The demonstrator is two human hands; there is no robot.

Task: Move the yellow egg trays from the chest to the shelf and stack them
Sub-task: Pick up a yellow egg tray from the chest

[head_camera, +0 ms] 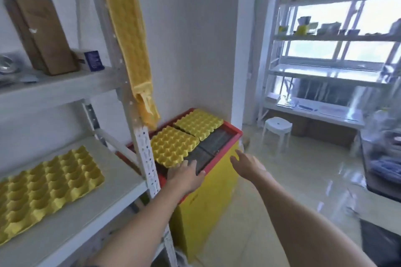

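Note:
Two yellow egg trays lie on the glass lid of the chest [230, 129], a yellow cabinet with a red rim. The near tray [173, 145] sits just beyond my left hand [186, 176], whose spread fingers reach its front edge; the far tray [198, 123] lies behind it. My right hand [247, 163] hovers open to the right of the chest, holding nothing. A third yellow tray [45, 184] rests flat on the white shelf [104, 204] at lower left.
A tall yellow stack of trays [128, 34] leans on the shelf's upright post [147, 158]. A brown box [41, 32] and a small blue box [93, 60] stand on the upper shelf. A white stool [276, 129] and more racks stand at right.

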